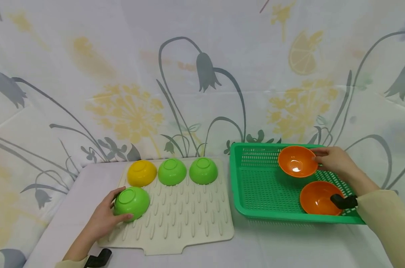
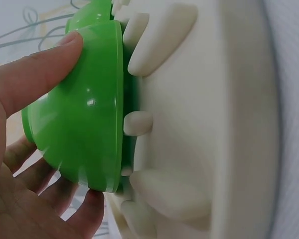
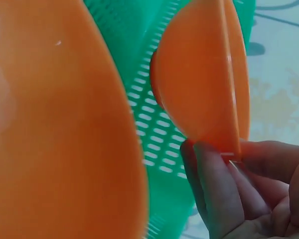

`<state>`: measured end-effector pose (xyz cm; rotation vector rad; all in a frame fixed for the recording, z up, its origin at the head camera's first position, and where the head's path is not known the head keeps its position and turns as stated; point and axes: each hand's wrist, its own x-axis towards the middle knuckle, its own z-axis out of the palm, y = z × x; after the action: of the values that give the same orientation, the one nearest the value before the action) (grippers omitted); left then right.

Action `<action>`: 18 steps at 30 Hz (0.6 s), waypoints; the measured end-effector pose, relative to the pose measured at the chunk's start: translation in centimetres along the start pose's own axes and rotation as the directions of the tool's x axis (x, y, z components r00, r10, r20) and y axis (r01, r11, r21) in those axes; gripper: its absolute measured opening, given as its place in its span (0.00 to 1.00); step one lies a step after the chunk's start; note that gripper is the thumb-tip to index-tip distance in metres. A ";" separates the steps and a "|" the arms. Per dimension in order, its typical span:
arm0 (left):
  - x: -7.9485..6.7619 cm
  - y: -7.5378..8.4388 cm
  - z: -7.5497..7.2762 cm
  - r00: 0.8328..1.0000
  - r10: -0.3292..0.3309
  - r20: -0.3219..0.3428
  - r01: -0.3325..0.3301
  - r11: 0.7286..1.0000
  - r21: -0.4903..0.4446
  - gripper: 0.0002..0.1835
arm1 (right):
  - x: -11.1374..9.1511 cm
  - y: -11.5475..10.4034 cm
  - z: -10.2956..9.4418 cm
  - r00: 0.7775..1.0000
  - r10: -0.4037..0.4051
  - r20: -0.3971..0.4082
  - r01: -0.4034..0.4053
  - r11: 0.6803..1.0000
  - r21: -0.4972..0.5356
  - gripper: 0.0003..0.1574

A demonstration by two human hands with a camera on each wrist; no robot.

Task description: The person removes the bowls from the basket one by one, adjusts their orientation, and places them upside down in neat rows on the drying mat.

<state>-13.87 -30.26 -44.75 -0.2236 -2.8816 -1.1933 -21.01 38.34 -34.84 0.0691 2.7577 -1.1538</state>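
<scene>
On the left, my left hand [image 1: 109, 211] grips an upside-down green bowl [image 1: 135, 203], its thumb and fingers spread round the sides. In the left wrist view that bowl [image 2: 84, 104] has its rim right at the pegs of the cream drying mat [image 2: 189, 119]. My right hand [image 1: 336, 162] pinches the rim of an orange bowl [image 1: 297, 162], open side up, over the back of the green basket [image 1: 237, 186]. The right wrist view shows the thumb on one side of this bowl's rim [image 3: 199, 74] and fingers on the other. A second orange bowl [image 1: 317, 197] lies in the basket's front right.
Along the mat's back edge stand an upside-down yellow bowl [image 1: 142, 174] and two green bowls, one in the middle [image 1: 172, 172] and one to the right [image 1: 203, 171]. A flowered cloth [image 1: 189, 93] hangs behind. Black straps with camera mounts sit on both wrists.
</scene>
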 end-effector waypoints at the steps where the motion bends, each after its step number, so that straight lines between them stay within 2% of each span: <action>1: 0.0 -0.1 0.0 1.000 0.002 -0.001 -0.002 1.000 -0.002 0.53 | -0.1 -0.2 -0.1 1.000 -0.006 0.004 0.006 1.000 0.009 0.31; 7: 0.0 -0.2 -0.1 1.000 -0.008 0.008 0.008 1.000 -0.015 0.54 | -1.2 -1.4 -0.5 0.998 -0.054 0.022 0.052 0.996 0.066 0.34; 11: -0.1 0.0 -0.2 1.000 -0.014 0.012 0.014 1.000 -0.003 0.55 | -2.0 -2.5 -0.1 0.997 -0.074 0.033 0.070 0.993 0.093 0.34; 18: -0.2 0.1 -0.2 1.000 -0.001 0.006 0.000 1.000 0.010 0.55 | -2.9 -4.2 1.1 0.995 -0.085 0.058 0.082 0.995 0.058 0.36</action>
<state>-13.67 -30.33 -44.56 -0.2266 -2.8924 -1.1796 -18.40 34.65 -32.24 -0.0746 2.6996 -1.2323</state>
